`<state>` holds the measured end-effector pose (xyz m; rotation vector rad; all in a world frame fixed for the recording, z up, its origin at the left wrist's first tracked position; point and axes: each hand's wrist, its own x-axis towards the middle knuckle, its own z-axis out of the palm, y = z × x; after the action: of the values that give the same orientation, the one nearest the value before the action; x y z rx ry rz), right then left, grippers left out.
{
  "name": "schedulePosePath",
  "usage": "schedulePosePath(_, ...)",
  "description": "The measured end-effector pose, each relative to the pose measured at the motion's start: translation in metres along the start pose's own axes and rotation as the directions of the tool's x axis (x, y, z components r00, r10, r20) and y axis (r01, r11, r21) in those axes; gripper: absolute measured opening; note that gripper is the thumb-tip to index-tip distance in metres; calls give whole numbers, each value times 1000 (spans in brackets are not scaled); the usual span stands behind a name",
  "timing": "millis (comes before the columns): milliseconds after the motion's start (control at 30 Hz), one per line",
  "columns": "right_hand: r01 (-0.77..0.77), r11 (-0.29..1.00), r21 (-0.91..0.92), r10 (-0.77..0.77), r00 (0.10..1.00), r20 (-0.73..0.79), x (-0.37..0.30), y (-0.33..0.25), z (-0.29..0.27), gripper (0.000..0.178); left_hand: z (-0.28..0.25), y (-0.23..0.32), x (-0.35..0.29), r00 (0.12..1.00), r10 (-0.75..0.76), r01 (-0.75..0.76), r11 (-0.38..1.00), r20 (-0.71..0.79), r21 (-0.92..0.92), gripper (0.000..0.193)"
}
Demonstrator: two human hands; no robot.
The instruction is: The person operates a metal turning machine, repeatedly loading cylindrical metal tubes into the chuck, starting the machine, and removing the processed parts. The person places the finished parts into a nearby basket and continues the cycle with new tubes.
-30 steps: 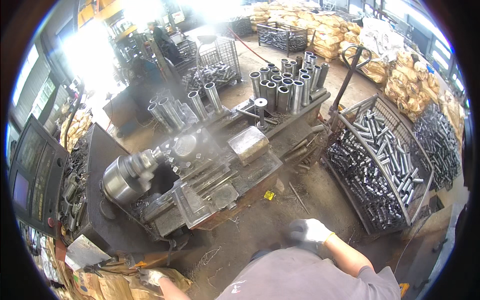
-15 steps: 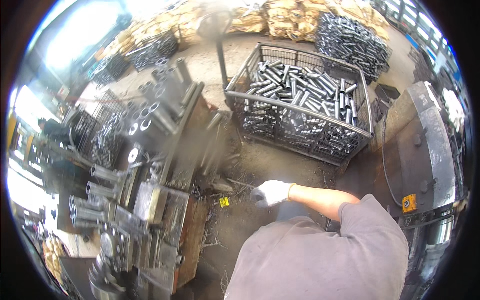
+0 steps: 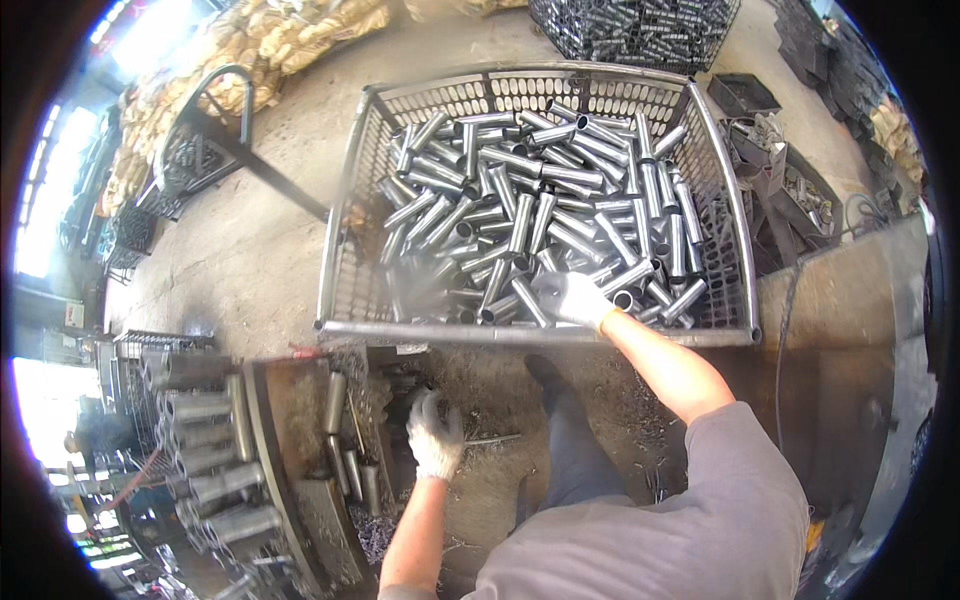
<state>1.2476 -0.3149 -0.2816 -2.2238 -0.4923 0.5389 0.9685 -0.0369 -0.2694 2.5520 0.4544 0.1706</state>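
My right hand (image 3: pixel 573 298), in a white glove, reaches over the near rim of a metal mesh bin (image 3: pixel 745 240) and is down at the tubes. Its fingertips are beside a short shiny steel tube (image 3: pixel 531 302); whether they grip it I cannot tell. Many such metal tubes (image 3: pixel 520 222) lie jumbled in the bin. My left hand (image 3: pixel 435 437), also in a white glove with greyed fingers, hangs low in front of the bin. Its fingers are apart and slightly bent, with nothing seen in them.
On the left stands a bench edge (image 3: pixel 275 450) with a row of larger tubes (image 3: pixel 225 490) beside it. A few tubes (image 3: pixel 352 470) stand by a bench leg. Behind is another full mesh bin (image 3: pixel 635 35). A metal panel (image 3: pixel 850 330) borders the right.
My view has swung toward the bin, which now fills the middle. The right hand has moved from above the floor into the bin. My left hand has come into view.
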Motion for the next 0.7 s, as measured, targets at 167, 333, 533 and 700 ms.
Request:
schedulePosePath(167, -288, 955, -74, 285, 957, -51, 176, 144, -15, 79, 55, 28, 202, 965, 260, -256, 963, -34, 79, 36)
schedulePosePath(333, -401, 887, -230, 401, 915, -47, 315, 271, -10, 68, 95, 20, 248, 974, -83, 31, 971, 210, 236, 29)
schedulePosePath(533, -467, 863, -192, 402, 866, -297, 346, 310, 28, 67, 96, 23, 269, 984, 23, -46, 991, 176, 128, 39)
schedulePosePath(700, 125, 844, -522, 35, 957, 287, 241, 114, -2, 36, 109, 59, 301, 964, 96, -120, 989, 249, 84, 105)
